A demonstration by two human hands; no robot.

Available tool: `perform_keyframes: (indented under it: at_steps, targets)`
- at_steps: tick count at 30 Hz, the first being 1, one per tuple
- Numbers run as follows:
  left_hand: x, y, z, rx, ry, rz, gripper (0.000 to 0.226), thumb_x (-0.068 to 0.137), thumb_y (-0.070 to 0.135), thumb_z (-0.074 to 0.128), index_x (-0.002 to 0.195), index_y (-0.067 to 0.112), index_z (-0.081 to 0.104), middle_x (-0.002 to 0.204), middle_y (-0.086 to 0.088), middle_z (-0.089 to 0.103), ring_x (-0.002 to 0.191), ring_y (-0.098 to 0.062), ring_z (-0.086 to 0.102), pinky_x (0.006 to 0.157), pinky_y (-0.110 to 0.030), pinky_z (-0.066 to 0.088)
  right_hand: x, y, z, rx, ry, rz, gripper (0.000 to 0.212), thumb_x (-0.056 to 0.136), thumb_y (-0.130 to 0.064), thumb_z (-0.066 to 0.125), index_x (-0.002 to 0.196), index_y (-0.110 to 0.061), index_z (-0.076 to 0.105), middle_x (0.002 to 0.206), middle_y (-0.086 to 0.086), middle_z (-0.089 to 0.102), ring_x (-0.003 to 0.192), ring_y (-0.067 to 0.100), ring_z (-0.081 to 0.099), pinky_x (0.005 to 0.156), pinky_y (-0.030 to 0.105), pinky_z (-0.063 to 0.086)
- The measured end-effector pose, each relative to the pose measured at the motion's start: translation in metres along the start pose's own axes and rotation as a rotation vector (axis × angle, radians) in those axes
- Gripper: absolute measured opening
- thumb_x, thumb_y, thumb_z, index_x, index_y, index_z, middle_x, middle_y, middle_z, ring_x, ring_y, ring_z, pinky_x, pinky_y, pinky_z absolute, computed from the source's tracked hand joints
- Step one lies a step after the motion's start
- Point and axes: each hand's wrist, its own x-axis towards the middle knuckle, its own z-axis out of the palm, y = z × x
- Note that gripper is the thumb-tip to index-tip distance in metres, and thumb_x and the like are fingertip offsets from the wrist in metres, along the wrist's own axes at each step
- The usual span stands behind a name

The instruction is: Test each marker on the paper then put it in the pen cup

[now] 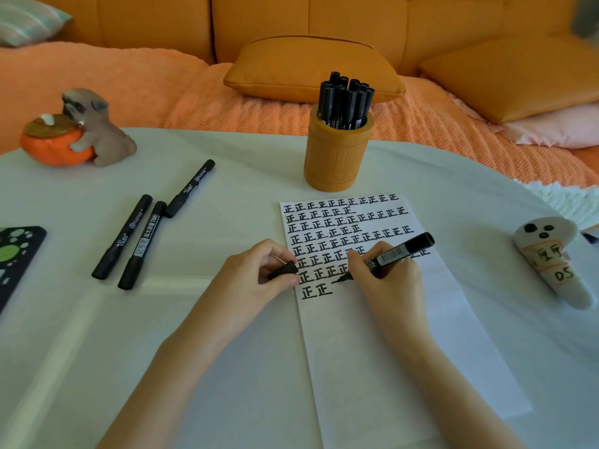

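Far left, a dark spotted pad [16,254] sits at the edge of the white table [227,157], with a dog figurine [94,131] hugging an orange bowl behind it. Next we note three capped markers [142,244] lying loose on the table, well apart from the paper; we judge these untested. The left hand [256,273] rests at the paper's left edge, fingers curled round a black cap [284,270], pinched between thumb and forefinger. The paper [389,335] carries many rows of one repeated black character, and the lowest row has only two. Behind the sheet stands the orange pen cup [337,150], upright, crowded with about ten stored markers [345,102], so we reckon most of the batch is done. The right hand [389,283] grips the uncapped marker [398,252] in a writing hold, fingers closed tight on the barrel, tip down on the sheet just right of the last character. Left to do, by our reading: finish this mark, recap, drop it in the cup, then do the three loose ones. Far right lies a white ghost toy [551,257].
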Motion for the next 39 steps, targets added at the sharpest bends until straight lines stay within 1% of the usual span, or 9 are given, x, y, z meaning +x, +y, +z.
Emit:
perform_keyframes:
  at_steps: [5, 12, 16, 20, 24, 27, 30, 33, 39]
  targets:
    - [0.0001, 0.0008, 0.0004, -0.016, 0.000, 0.001, 0.016, 0.080, 0.024, 0.073, 0.090, 0.030, 0.062, 0.087, 0.017, 0.070, 0.070, 0.011, 0.058, 0.064, -0.001, 0.037, 0.0003, 0.0007, -0.0004, -0.004, 0.013, -0.006, 0.037, 0.087, -0.022, 0.065, 0.071, 0.007, 0.048, 0.050, -0.004, 0.035, 0.045, 0.008, 0.028, 0.040, 0.015, 0.023]
    - [0.0004, 0.0011, 0.0000, -0.016, -0.006, 0.001, 0.016, 0.081, 0.024, 0.072, 0.091, 0.029, 0.062, 0.087, 0.017, 0.070, 0.071, 0.013, 0.058, 0.064, 0.000, 0.037, 0.0010, 0.0013, -0.0012, 0.039, 0.006, 0.035, 0.033, 0.087, -0.022, 0.065, 0.063, -0.005, 0.050, 0.039, -0.014, 0.037, 0.039, 0.005, 0.032, 0.039, 0.011, 0.023]
    - [0.0004, 0.0009, 0.0003, -0.012, -0.002, 0.001, 0.015, 0.081, 0.024, 0.072, 0.089, 0.030, 0.061, 0.085, 0.018, 0.070, 0.070, 0.012, 0.058, 0.064, 0.000, 0.037, 0.0006, 0.0022, 0.0007, 0.017, -0.007, 0.011, 0.036, 0.087, -0.024, 0.066, 0.068, 0.003, 0.051, 0.049, -0.006, 0.039, 0.043, 0.007, 0.029, 0.040, 0.013, 0.023]
    - [0.0003, 0.0007, 0.0003, -0.010, -0.005, -0.001, 0.015, 0.081, 0.024, 0.072, 0.090, 0.031, 0.061, 0.086, 0.018, 0.070, 0.069, 0.012, 0.057, 0.065, -0.001, 0.038, 0.0006, 0.0026, 0.0006, 0.011, -0.013, 0.001, 0.034, 0.086, -0.023, 0.065, 0.071, 0.005, 0.052, 0.048, -0.006, 0.038, 0.044, 0.007, 0.029, 0.040, 0.013, 0.023]
    - [0.0004, 0.0015, 0.0003, -0.001, -0.005, 0.001, 0.015, 0.081, 0.024, 0.072, 0.091, 0.030, 0.062, 0.086, 0.018, 0.069, 0.069, 0.012, 0.057, 0.065, -0.001, 0.038, 0.0002, 0.0017, 0.0003, 0.011, -0.039, 0.007, 0.035, 0.085, -0.021, 0.062, 0.073, 0.008, 0.047, 0.060, 0.015, 0.045, 0.050, 0.009, 0.029, 0.043, 0.016, 0.022]
    - [0.0008, 0.0013, 0.0003, 0.000, -0.006, -0.004, 0.015, 0.081, 0.025, 0.072, 0.091, 0.031, 0.062, 0.086, 0.020, 0.069, 0.070, 0.013, 0.058, 0.065, -0.001, 0.038, 0.0003, 0.0006, 0.0000, 0.003, -0.044, 0.013, 0.035, 0.084, -0.017, 0.061, 0.070, 0.007, 0.040, 0.058, 0.008, 0.039, 0.049, 0.009, 0.025, 0.042, 0.016, 0.020]
    - [0.0006, 0.0010, 0.0001, 0.001, -0.007, -0.003, 0.015, 0.081, 0.026, 0.072, 0.091, 0.031, 0.062, 0.086, 0.020, 0.069, 0.070, 0.013, 0.057, 0.064, 0.000, 0.037, 0.0002, 0.0005, -0.0005, -0.004, -0.052, 0.018, 0.035, 0.084, -0.016, 0.061, 0.070, 0.007, 0.039, 0.059, 0.009, 0.041, 0.049, 0.008, 0.025, 0.042, 0.016, 0.021]
    - [0.0001, 0.0012, 0.0000, 0.000, -0.005, 0.002, 0.015, 0.081, 0.025, 0.072, 0.092, 0.030, 0.062, 0.086, 0.020, 0.068, 0.068, 0.015, 0.056, 0.063, 0.000, 0.036, 0.0000, 0.0002, -0.0009, 0.006, -0.045, 0.026, 0.033, 0.083, -0.018, 0.061, 0.071, 0.007, 0.043, 0.060, 0.011, 0.045, 0.049, 0.009, 0.026, 0.042, 0.016, 0.020]
    - [0.0012, 0.0000, 0.0003, 0.011, -0.005, 0.005, 0.016, 0.080, 0.026, 0.073, 0.089, 0.032, 0.061, 0.086, 0.021, 0.068, 0.072, 0.015, 0.057, 0.064, 0.001, 0.036, -0.0002, -0.0006, -0.0013, 0.008, -0.018, 0.027, 0.033, 0.085, -0.019, 0.063, 0.071, 0.007, 0.049, 0.052, 0.002, 0.037, 0.042, 0.008, 0.024, 0.039, 0.014, 0.019]
